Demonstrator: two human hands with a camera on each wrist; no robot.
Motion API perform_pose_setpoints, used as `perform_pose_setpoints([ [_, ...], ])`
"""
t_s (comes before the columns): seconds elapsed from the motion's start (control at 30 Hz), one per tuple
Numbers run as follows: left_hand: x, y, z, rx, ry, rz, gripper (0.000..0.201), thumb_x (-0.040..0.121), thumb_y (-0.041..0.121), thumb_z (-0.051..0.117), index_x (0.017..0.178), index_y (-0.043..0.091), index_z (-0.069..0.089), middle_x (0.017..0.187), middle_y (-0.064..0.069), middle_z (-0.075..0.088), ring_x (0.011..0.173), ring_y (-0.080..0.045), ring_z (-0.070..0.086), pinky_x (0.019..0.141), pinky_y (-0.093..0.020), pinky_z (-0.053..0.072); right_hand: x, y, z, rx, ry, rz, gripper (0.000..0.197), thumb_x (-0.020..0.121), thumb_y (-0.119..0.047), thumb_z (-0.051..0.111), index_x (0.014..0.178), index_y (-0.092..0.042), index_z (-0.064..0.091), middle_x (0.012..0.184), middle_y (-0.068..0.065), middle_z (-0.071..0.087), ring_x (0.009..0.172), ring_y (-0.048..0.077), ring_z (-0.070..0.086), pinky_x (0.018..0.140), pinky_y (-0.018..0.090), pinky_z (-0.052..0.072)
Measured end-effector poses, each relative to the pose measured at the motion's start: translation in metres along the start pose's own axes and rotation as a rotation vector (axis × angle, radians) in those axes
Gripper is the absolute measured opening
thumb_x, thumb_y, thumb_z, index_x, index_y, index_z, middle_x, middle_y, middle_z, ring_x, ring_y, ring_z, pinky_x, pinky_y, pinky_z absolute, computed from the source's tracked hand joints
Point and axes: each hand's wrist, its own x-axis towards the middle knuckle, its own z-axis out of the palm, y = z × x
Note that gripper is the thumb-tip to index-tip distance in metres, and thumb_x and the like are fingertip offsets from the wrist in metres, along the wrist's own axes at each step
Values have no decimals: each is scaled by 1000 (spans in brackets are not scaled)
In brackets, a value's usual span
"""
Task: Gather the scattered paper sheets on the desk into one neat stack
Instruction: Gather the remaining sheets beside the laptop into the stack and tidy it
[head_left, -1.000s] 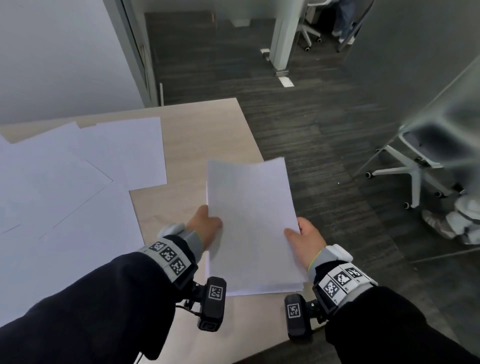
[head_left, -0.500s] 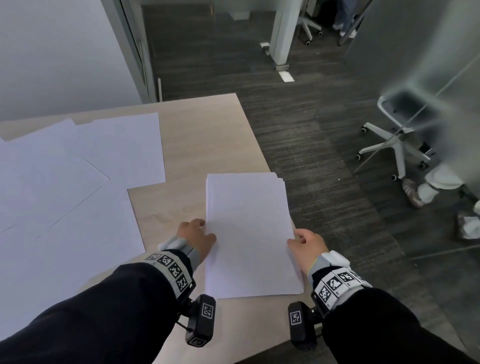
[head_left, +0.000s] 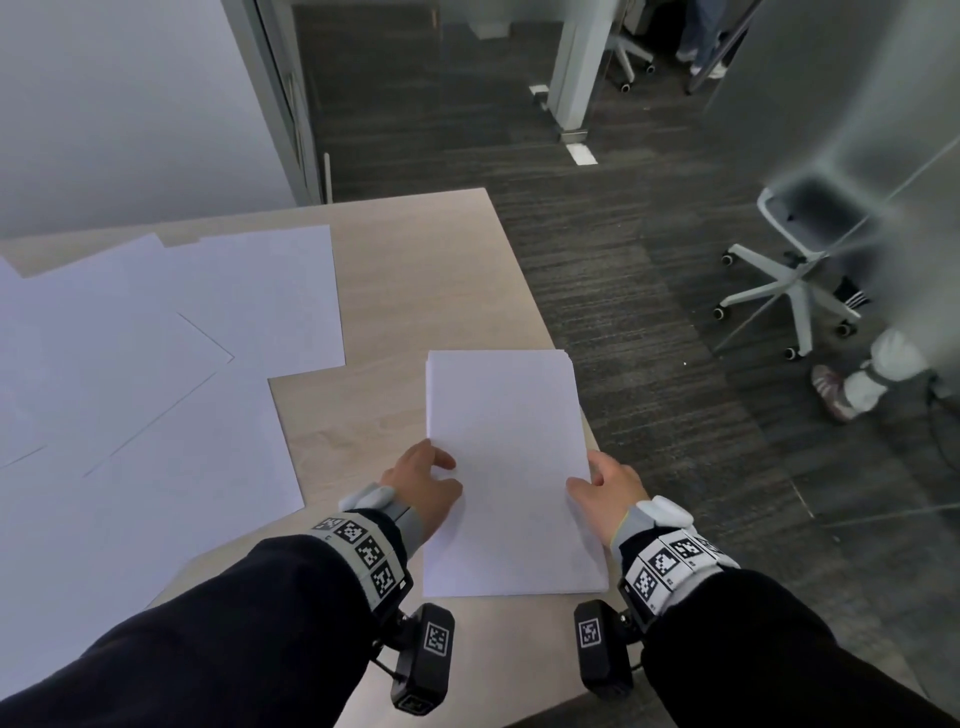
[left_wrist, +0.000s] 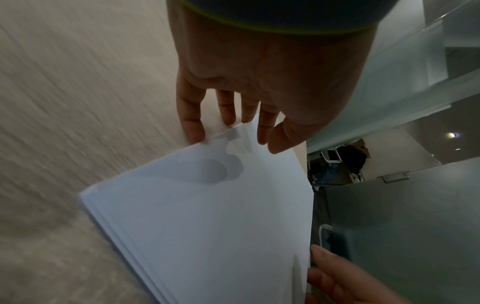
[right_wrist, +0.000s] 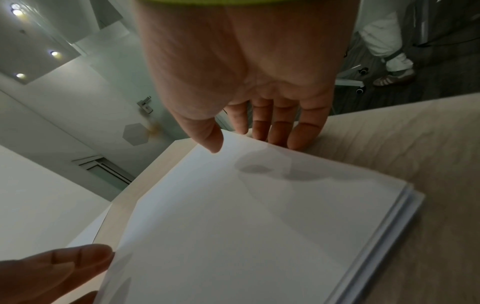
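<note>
Several loose sheets (head_left: 156, 364) cover the wooden desk (head_left: 426, 291).

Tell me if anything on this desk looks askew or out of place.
The stack between the left hand and right hand isn't square yet: lower sheets peek out at its far right corner. Loose sheets overlap at odd angles on the desk.

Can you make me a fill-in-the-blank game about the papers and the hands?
1. The paper stack lies near the desk's ____ edge.
2. The loose sheets lie to the ____ of the stack.
3. The left hand and right hand touch the stack's two ____ edges.

Missing words: right; left; long
</note>
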Motion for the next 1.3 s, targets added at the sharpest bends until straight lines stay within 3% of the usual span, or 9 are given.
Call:
perform_pose_setpoints([
  [0.17,6,-6,-9,-74,-14,47,19,85,21,66,94,35,57,120,1,53,101,-26,60,90,-42,55,-5,-9,-3,33,91,-6,43,86,-34,51,129,-31,54,117,1,47,94,22,59,91,40,49],
  [0.27,9,-21,-33,-70,75,59,19,89,21,64,106,29,61,124,3,54,108,-21,55,94,-38,50,-7,-31,3,82,79,-86,37,90,-30,54,126,-28,57,106,-4,47,87,15,58,92,39,50],
  [0.43,12,-74,-108,62,272,44,15,90,29,62,103,38,61,133,6,57,121,-22,52,103,-42,43,-16,-91,39,142,-86,-237,22,92,-30,54,112,-33,61,97,-10,59,85,10,61,84,33,50],
  [0.53,11,-110,-150,103,374,-31,21,89,28,65,110,32,66,136,3,57,123,-26,51,105,-44,41,-26,-124,68,221,-177,-251,17,90,-29,54,103,-34,64,94,-2,68,81,16,67,80,40,56],
  [0.63,8,-155,-194,158,422,-138,34,86,31,68,120,28,65,144,-1,52,124,-31,51,108,-46,40,-36,-162,100,263,-272,-243,16,93,-22,54,105,-25,64,98,6,69,76,15,65,64,31,55],
  [0.77,2,-208,-244,229,392,-267,58,89,38,65,143,33,46,164,1,21,149,-31,21,120,-46,23,-47,-210,146,207,-391,-254,17,93,-23,56,108,-26,65,104,0,69,87,15,68,64,27,53],
  [0.93,10,-228,-284,336,284,-268,85,90,49,60,157,40,8,167,10,-12,154,-20,-7,122,-51,19,-53,-254,192,107,-445,-346,21,91,-26,60,111,-30,66,110,-12,66,102,11,63,91,31,49],
  [1.2,34,-243,-311,622,110,-111,86,89,72,38,156,42,-7,165,9,-23,153,-22,-16,125,-49,4,-46,-296,228,55,-331,-290,37,92,-26,56,128,-26,55,138,-1,53,123,16,53,93,28,41],
  [1.3,29,-256,-306,684,70,0,87,87,73,36,155,45,-9,164,9,-24,153,-21,-19,124,-48,-1,-45,-301,234,75,-308,-249,36,92,-26,55,128,-26,55,139,-1,54,118,15,54,89,26,39],
])
